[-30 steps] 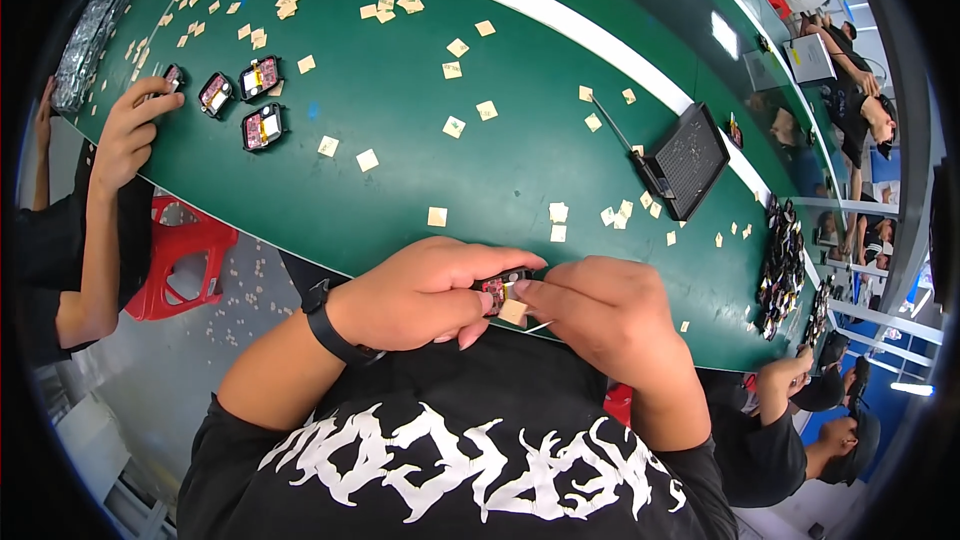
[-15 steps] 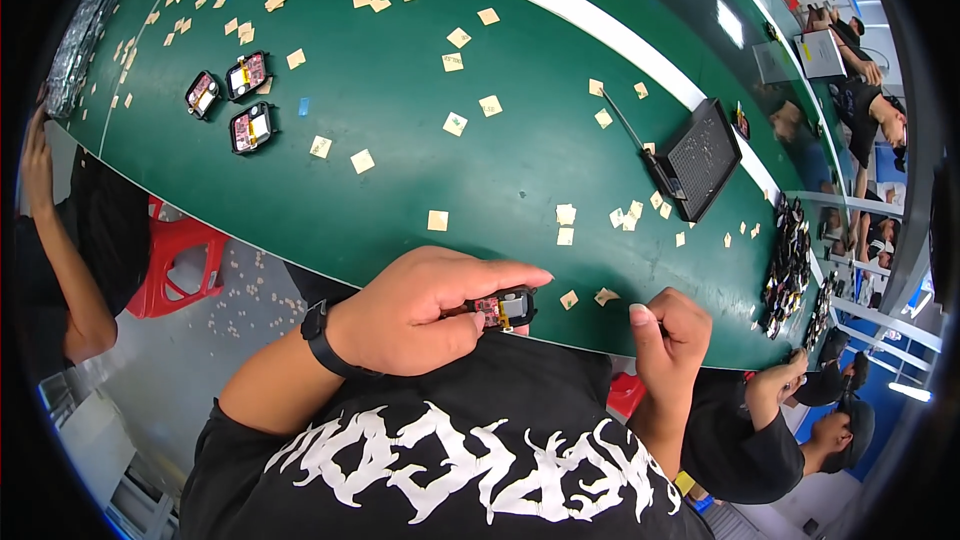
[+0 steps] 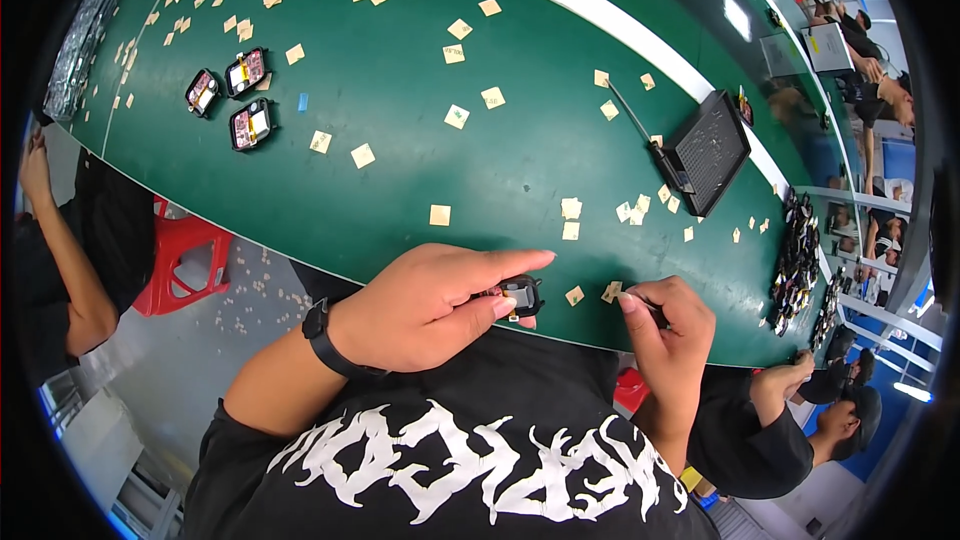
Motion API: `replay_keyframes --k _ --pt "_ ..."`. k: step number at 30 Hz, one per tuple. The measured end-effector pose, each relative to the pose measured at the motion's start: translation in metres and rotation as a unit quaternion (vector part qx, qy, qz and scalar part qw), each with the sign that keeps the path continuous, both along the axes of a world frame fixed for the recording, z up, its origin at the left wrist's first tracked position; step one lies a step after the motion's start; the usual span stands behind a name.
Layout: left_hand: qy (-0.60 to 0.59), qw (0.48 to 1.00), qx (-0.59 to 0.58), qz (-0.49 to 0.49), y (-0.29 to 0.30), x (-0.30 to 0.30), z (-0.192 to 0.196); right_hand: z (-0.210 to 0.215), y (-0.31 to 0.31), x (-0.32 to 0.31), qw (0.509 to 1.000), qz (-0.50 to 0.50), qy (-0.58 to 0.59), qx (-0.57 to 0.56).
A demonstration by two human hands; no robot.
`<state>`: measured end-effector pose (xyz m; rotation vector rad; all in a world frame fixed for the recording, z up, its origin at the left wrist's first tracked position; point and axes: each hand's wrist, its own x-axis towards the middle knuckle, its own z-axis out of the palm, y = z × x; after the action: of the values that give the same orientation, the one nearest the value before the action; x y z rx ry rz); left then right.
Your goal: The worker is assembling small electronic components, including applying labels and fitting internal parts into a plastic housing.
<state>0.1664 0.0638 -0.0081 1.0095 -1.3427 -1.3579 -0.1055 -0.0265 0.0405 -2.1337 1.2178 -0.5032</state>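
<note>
Close to the table's near edge, my left hand (image 3: 410,310) grips a small black device housing (image 3: 522,296), its open side showing a silver-grey block and part of a circuit board. The thumb presses on its near side while the index finger reaches past its far side. To the right, my right hand (image 3: 672,330) is apart from the housing, fingers curled against the thumb. Something dark shows between them, too small to name. Several small beige paper squares (image 3: 574,296) lie between and beyond my hands on the green table (image 3: 400,90).
Three similar open housings (image 3: 251,125) lie at the left. A black tray (image 3: 712,155) stands at the right, a thin rod with a dark handle (image 3: 670,168) at its side. Beyond are heaped dark parts (image 3: 792,260). Co-workers sit on both sides; a red stool (image 3: 185,260) stands left.
My left thumb has shifted onto the housing's near side, and the housing has turned and moved slightly. My right hand's fingers have moved a little toward the left, with the dark thing now showing.
</note>
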Motion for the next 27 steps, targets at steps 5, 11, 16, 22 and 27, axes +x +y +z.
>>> replay_keyframes --k 5,11,16,22,27 --pt "0.022 0.998 0.064 -0.002 -0.003 0.001 0.008 0.005 0.001 0.002 1.000 0.014 0.022 0.008" --pt "0.056 0.996 0.071 -0.006 -0.004 0.002 0.004 0.009 0.010 0.004 0.999 0.022 0.025 0.023" --pt "0.009 0.995 0.089 -0.044 -0.006 0.008 0.008 0.010 0.006 0.007 0.983 0.175 -0.007 -0.058" --pt "-0.030 0.996 0.071 -0.038 -0.005 0.003 0.007 0.013 0.007 0.025 0.960 0.245 0.039 -0.130" --pt "-0.057 0.998 0.019 -0.013 -0.005 -0.002 0.005 0.015 -0.001 0.032 0.930 0.297 0.056 -0.209"
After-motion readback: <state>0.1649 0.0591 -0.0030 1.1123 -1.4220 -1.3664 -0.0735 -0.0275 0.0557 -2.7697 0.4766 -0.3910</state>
